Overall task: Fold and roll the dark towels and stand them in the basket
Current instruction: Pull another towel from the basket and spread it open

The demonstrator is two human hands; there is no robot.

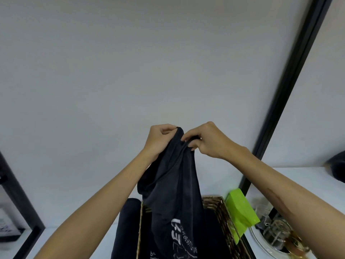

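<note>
Hands are raised in front of a plain white wall, and between them hangs a dark towel (173, 186). The left hand (158, 141) has its fingers curled around the top edge of the cloth, and the right hand (207, 141) pinches the same edge just beside it, so the two hands almost touch. The towel falls down from this grip in loose folds, and its lower part, with white printed letters on it, reaches into the basket (224, 217) below. I cannot read the letters.

The basket is woven, brown, and stands on a white counter (52, 242) near the person. The hanging cloth covers most of its opening, so I cannot tell well what is inside; only more dark fabric shows there. Just left of the basket, touching its wall, lies a dark rolled towel (127, 227) on the counter.

To the right of the basket a bright green box (240, 214) leans against its far right corner. Further right are some clear glass jars (276, 234) on a white round plate (261, 243), partly hidden by the right forearm. A black frame bar (291, 71) goes up the wall on the right side, and another dark frame (16, 199) is at the left edge. At the far right a dark object (337, 167) is cut by the border.
</note>
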